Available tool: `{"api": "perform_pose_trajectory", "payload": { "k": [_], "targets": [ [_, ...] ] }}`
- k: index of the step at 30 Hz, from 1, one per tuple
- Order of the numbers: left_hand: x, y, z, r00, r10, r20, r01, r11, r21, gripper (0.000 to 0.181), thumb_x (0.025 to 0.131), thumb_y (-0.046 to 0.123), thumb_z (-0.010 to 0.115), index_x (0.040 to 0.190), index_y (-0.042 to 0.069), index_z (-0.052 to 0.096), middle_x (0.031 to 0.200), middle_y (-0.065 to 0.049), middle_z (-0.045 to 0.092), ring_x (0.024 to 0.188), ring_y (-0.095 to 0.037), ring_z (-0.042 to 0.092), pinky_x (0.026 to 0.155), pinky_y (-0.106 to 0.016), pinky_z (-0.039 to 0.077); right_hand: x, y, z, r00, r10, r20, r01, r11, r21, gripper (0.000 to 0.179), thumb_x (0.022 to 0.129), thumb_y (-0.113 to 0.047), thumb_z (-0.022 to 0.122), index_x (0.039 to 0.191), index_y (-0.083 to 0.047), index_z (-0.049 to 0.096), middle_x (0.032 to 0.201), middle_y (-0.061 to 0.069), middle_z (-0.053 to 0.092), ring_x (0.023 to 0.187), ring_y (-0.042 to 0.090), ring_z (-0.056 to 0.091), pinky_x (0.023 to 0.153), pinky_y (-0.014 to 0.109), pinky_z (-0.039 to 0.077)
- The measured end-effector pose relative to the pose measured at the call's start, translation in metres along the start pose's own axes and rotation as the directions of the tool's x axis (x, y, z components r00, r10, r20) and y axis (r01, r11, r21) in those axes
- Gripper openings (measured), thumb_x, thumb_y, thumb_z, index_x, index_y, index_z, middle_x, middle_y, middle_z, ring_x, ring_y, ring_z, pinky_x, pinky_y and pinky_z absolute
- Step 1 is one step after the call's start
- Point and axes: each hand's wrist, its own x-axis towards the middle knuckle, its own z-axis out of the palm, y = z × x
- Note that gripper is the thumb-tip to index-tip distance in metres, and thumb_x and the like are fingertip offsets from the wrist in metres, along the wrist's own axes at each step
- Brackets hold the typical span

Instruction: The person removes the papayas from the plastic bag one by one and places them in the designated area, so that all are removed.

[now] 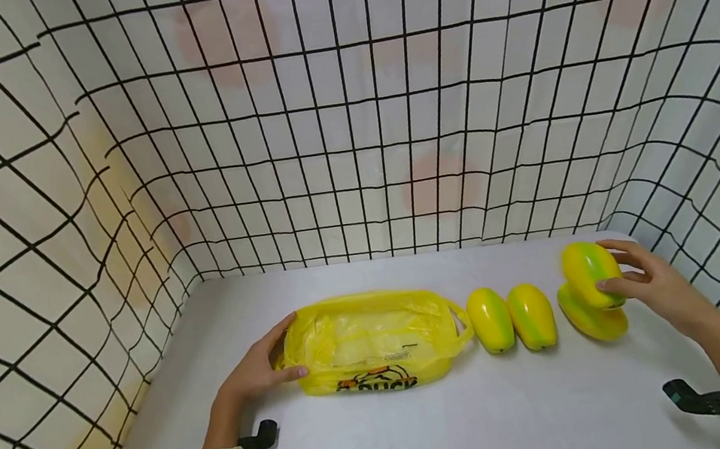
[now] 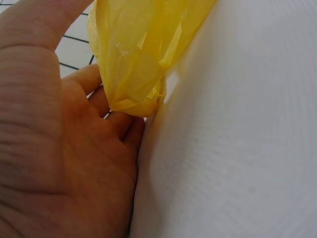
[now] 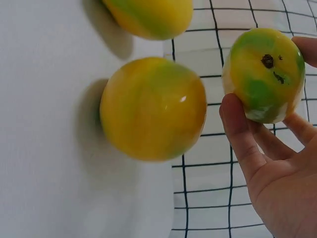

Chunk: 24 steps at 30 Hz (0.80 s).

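A yellow plastic bag (image 1: 370,299) with dark printing on its front lies on the table, its mouth spread wide. My left hand (image 1: 256,371) holds the bag's left end between thumb and fingers; in the left wrist view, the fingers curl behind the crumpled yellow plastic (image 2: 138,59). My right hand (image 1: 655,288) grips a glossy yellow-green mango (image 1: 588,270), raised above the table. Its dark stem end faces the right wrist camera, with fingers around the held mango (image 3: 265,79). Below it, another mango (image 1: 591,323) lies on the table, partly covered in the head view.
Two more mangoes (image 1: 490,319) lie side by side just right of the bag, near its handle loop (image 1: 463,321). The white table (image 1: 495,419) is bordered at the back and sides by white cloth with a black grid (image 1: 347,127).
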Motion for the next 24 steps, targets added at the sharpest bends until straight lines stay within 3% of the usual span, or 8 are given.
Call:
{"api": "perform_pose_trajectory", "payload": {
  "k": [3, 5, 7, 9, 11, 14, 21, 24],
  "targets": [
    [0.001, 0.001, -0.002, 1.000, -0.003, -0.002, 0.003, 1.000, -0.003, 0.105, 0.070, 0.052, 0.081, 0.155, 0.031, 0.023, 0.161, 0.003, 0.025, 0.149, -0.027, 0.023, 0.118, -0.056, 0.023, 0.000, 0.009, -0.004, 0.999, 0.036, -0.006, -0.036, 0.999, -0.006, 0.068, 0.098, -0.034, 0.057, 0.155, -0.031, 0.019, 0.150, 0.021, 0.024, 0.119, 0.020, 0.046, 0.084, 0.033, 0.049],
    [0.001, 0.001, -0.002, 1.000, 0.000, 0.001, 0.000, 1.000, -0.003, 0.105, 0.070, 0.052, 0.081, 0.155, 0.030, 0.023, 0.161, 0.003, 0.024, 0.149, -0.027, 0.022, 0.118, -0.056, 0.022, -0.001, 0.014, -0.006, 0.998, 0.059, -0.005, -0.059, 0.998, 0.005, 0.070, 0.098, -0.036, 0.056, 0.156, -0.032, 0.016, 0.152, 0.024, 0.022, 0.126, 0.038, 0.038, 0.088, 0.049, 0.048],
    [0.002, 0.000, -0.001, 1.000, -0.003, 0.003, 0.003, 1.000, -0.003, 0.105, 0.070, 0.051, 0.081, 0.155, 0.029, 0.023, 0.161, 0.003, 0.024, 0.149, -0.027, 0.022, 0.119, -0.056, 0.022, -0.002, 0.019, -0.007, 0.997, 0.077, -0.011, -0.077, 0.997, 0.007, 0.071, 0.098, -0.037, 0.055, 0.156, -0.032, 0.014, 0.153, 0.026, 0.020, 0.129, 0.049, 0.030, 0.091, 0.062, 0.043],
    [0.002, 0.000, -0.001, 1.000, 0.004, 0.006, -0.004, 1.000, -0.002, 0.105, 0.071, 0.051, 0.081, 0.155, 0.028, 0.023, 0.161, 0.002, 0.024, 0.149, -0.027, 0.022, 0.119, -0.056, 0.022, -0.004, 0.023, -0.009, 0.997, 0.079, -0.020, -0.079, 0.997, -0.004, 0.071, 0.099, -0.037, 0.054, 0.157, -0.031, 0.013, 0.152, 0.028, 0.019, 0.128, 0.052, 0.029, 0.088, 0.058, 0.046],
    [0.001, 0.000, -0.001, 1.000, 0.011, 0.002, -0.011, 1.000, 0.000, 0.105, 0.071, 0.051, 0.081, 0.155, 0.027, 0.023, 0.161, 0.002, 0.024, 0.149, -0.027, 0.022, 0.119, -0.056, 0.021, -0.003, 0.027, -0.011, 0.996, 0.079, -0.032, -0.080, 0.996, -0.031, 0.070, 0.099, -0.038, 0.054, 0.157, -0.031, 0.014, 0.151, 0.026, 0.021, 0.126, 0.045, 0.032, 0.085, 0.042, 0.049],
    [0.001, -0.001, -0.001, 1.000, 0.011, 0.000, -0.011, 1.000, 0.008, 0.105, 0.070, 0.053, 0.080, 0.155, 0.029, 0.023, 0.161, 0.003, 0.024, 0.149, -0.026, 0.022, 0.119, -0.056, 0.022, -0.003, 0.034, -0.013, 0.996, 0.076, -0.040, -0.078, 0.995, -0.055, 0.069, 0.099, -0.037, 0.053, 0.156, -0.029, 0.016, 0.151, 0.026, 0.021, 0.124, 0.044, 0.033, 0.078, 0.026, 0.043],
    [0.001, -0.002, 0.000, 1.000, 0.006, 0.002, -0.006, 1.000, 0.009, 0.105, 0.070, 0.053, 0.081, 0.155, 0.030, 0.023, 0.161, 0.003, 0.024, 0.149, -0.026, 0.022, 0.119, -0.055, 0.023, -0.002, 0.051, -0.016, 0.996, 0.092, -0.018, -0.093, 0.994, -0.064, 0.069, 0.100, -0.037, 0.052, 0.157, -0.024, 0.015, 0.149, 0.030, 0.022, 0.120, 0.044, 0.032, 0.074, 0.021, 0.044],
    [0.002, -0.003, 0.000, 1.000, 0.007, 0.001, -0.007, 1.000, 0.005, 0.105, 0.070, 0.053, 0.081, 0.155, 0.031, 0.022, 0.161, 0.004, 0.024, 0.149, -0.026, 0.023, 0.119, -0.054, 0.023, -0.001, 0.057, -0.016, 0.995, 0.103, -0.006, -0.103, 0.993, -0.055, 0.070, 0.100, -0.038, 0.051, 0.157, -0.024, 0.013, 0.150, 0.033, 0.020, 0.122, 0.046, 0.031, 0.079, 0.032, 0.046]
  ]
}}
